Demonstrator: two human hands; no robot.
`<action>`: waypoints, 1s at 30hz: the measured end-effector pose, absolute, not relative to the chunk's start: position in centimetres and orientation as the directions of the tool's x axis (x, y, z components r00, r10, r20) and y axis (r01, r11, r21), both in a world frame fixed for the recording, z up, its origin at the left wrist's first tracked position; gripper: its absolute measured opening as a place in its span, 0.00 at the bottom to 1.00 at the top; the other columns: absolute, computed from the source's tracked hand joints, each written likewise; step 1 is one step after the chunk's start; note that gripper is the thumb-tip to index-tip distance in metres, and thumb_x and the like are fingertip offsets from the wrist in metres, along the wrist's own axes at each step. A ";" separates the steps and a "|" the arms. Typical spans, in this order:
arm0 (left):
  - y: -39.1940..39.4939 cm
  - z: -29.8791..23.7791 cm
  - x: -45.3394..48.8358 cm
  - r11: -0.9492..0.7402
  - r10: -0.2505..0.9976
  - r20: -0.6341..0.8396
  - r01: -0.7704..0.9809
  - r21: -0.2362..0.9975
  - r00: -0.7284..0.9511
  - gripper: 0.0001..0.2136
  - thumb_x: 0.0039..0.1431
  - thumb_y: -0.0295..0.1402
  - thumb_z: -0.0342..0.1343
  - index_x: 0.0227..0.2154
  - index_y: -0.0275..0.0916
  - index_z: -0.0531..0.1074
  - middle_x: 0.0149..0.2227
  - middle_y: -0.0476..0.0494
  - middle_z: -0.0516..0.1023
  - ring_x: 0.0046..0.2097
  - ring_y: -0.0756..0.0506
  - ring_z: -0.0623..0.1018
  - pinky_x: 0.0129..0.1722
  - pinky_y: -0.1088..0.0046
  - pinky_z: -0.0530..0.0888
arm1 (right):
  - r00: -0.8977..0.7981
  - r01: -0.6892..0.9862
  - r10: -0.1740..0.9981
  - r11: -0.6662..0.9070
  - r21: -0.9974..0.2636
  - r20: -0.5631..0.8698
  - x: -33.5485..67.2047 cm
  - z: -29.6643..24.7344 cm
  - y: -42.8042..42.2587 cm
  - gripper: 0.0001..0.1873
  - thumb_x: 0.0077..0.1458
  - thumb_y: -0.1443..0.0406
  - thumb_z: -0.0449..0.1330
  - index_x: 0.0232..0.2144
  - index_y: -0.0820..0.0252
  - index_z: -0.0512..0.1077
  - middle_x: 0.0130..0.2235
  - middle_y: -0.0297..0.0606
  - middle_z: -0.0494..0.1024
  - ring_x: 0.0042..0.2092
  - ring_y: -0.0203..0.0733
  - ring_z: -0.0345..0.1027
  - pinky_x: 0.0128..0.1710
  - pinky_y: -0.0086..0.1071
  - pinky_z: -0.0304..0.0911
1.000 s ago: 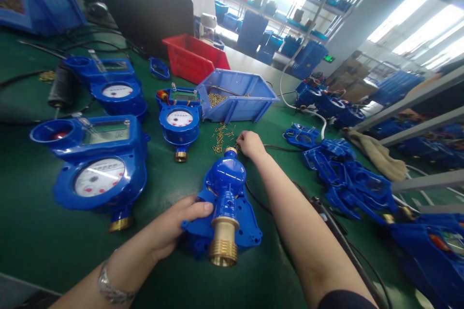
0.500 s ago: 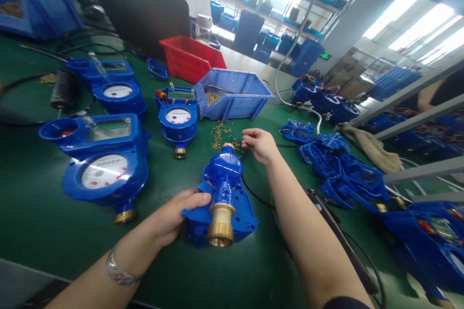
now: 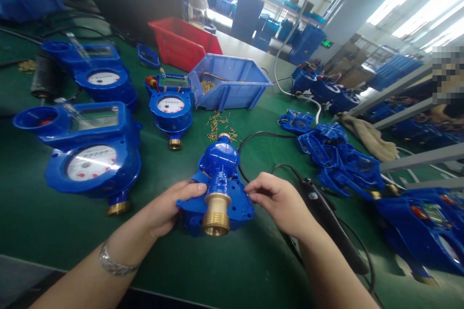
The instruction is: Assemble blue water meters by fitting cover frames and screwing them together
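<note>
I have the left hand (image 3: 174, 203) grasping the upturned blue meter (image 3: 221, 157) toward the near edge of the surface (image 3: 203, 270), thumb beside its neck. The right hand (image 3: 279, 203) is pinched at the right side of the housing (image 3: 239, 200); I cannot tell whether it carries one of the small brass-coloured screws (image 3: 214, 128). I'd brace the meter firmly against rocking and work squarely to the housing, without sideways pressure.
</note>
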State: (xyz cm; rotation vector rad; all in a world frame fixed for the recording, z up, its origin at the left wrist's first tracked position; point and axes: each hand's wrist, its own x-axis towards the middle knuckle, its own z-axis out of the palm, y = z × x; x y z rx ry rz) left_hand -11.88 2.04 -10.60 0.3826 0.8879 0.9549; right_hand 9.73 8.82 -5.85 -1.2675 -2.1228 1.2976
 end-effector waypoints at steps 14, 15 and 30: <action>2.0 -10.9 -11.9 0.559 0.824 -0.503 -0.513 0.651 0.260 0.13 0.45 0.38 0.63 0.32 0.34 0.78 0.31 0.42 0.82 0.35 0.44 0.78 0.37 0.72 0.72 | -0.594 0.529 0.784 0.551 -0.646 0.182 10.7 -5.5 6.9 0.08 0.54 0.71 0.56 0.30 0.55 0.75 0.31 0.37 0.76 0.33 0.37 0.71 0.33 0.30 0.67; 2.0 -11.0 -11.9 0.557 0.827 -0.496 -0.512 0.654 0.265 0.14 0.45 0.39 0.63 0.33 0.34 0.78 0.32 0.42 0.82 0.35 0.43 0.78 0.38 0.71 0.72 | -0.610 0.520 0.775 0.549 -0.654 0.166 10.8 -5.2 6.7 0.08 0.54 0.71 0.56 0.30 0.55 0.75 0.31 0.36 0.76 0.33 0.37 0.71 0.33 0.29 0.67; 2.1 -10.2 -11.7 0.545 0.836 -0.449 -0.575 0.610 0.316 0.10 0.44 0.38 0.65 0.28 0.37 0.79 0.30 0.46 0.82 0.33 0.47 0.78 0.35 0.76 0.72 | -0.777 0.499 0.624 0.691 -0.522 0.083 10.6 -3.9 5.2 0.13 0.59 0.72 0.50 0.35 0.66 0.75 0.31 0.43 0.74 0.33 0.38 0.67 0.31 0.28 0.65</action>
